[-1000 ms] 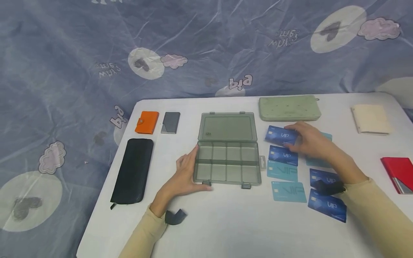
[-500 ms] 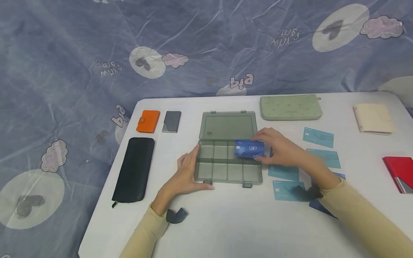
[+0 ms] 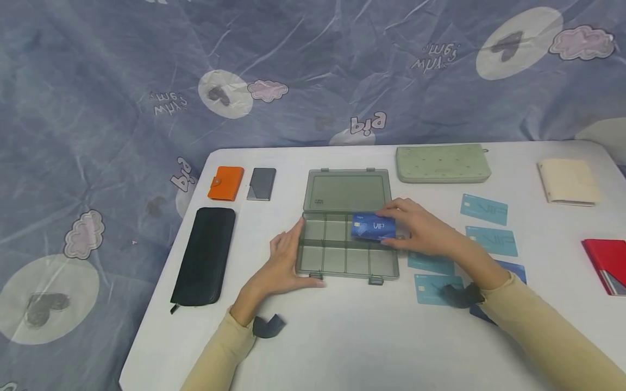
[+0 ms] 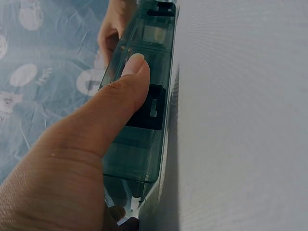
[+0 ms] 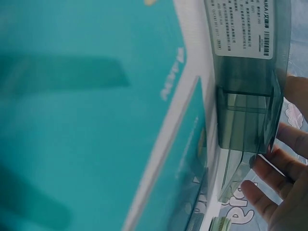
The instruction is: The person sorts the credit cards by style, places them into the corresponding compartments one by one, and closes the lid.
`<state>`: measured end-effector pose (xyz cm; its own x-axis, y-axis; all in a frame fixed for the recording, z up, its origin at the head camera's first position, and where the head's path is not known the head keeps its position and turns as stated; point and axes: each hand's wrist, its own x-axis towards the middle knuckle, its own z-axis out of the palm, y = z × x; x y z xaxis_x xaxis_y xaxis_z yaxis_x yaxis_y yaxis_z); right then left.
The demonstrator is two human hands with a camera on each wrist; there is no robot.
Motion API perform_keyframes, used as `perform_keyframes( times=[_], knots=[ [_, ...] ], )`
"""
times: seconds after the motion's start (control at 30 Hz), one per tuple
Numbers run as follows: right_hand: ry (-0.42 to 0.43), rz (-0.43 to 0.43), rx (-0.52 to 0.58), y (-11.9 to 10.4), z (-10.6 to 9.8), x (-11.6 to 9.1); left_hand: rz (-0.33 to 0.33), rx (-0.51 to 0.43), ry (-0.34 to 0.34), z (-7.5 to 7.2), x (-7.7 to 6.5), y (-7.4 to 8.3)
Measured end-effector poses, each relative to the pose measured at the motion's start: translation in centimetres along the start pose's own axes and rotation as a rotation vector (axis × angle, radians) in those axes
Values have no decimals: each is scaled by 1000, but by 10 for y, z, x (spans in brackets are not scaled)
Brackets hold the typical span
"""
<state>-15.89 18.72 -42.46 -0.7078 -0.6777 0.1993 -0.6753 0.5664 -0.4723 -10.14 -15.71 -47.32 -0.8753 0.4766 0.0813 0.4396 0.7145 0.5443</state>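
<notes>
Above the back row of a grey-green plastic box (image 3: 333, 259), toward its right end, is one blue VIP card (image 3: 367, 226). The right hand (image 3: 423, 227) pinches this card by its right part, between the thumb and the fingers; whether the card touches the dividers, I cannot tell. The box has eight compartments in two rows, and its lid (image 3: 347, 190) lies folded open to the back. The left hand (image 3: 281, 266) rests at the front left corner of the box, with thumb and fingers spread apart; its thumb lies on the front wall, just at a dark latch (image 4: 154, 108).

Just to the right of the box lie two turquoise cards (image 3: 438, 289), one in front of the other. Farther to the right are two more turquoise cards (image 3: 484, 209), and near them two other blue cards (image 3: 513, 270), partly hidden by the right sleeve (image 3: 543, 326).

Behind the cards, a pale green wallet (image 3: 442, 164) lies near the back edge of the white worktop (image 3: 352, 336). At the left are a black wallet (image 3: 202, 255), an orange card holder (image 3: 226, 183) and a grey card holder (image 3: 261, 184); at the far right, a cream wallet (image 3: 569, 181) and a red holder (image 3: 603, 263).
</notes>
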Motion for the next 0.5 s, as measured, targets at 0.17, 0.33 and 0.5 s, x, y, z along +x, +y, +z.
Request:
perform_keyframes(
  times=[0.17,0.33,0.5],
  knots=[
    [5,-8,-3,0,1,-3,5,3,3,0,1,0],
    [0,6,-5,-1,1,-5,1,-1,1,0,1,0],
    [31,16,-19,3,0,-10,13,-4,8,0,0,0]
  ],
)
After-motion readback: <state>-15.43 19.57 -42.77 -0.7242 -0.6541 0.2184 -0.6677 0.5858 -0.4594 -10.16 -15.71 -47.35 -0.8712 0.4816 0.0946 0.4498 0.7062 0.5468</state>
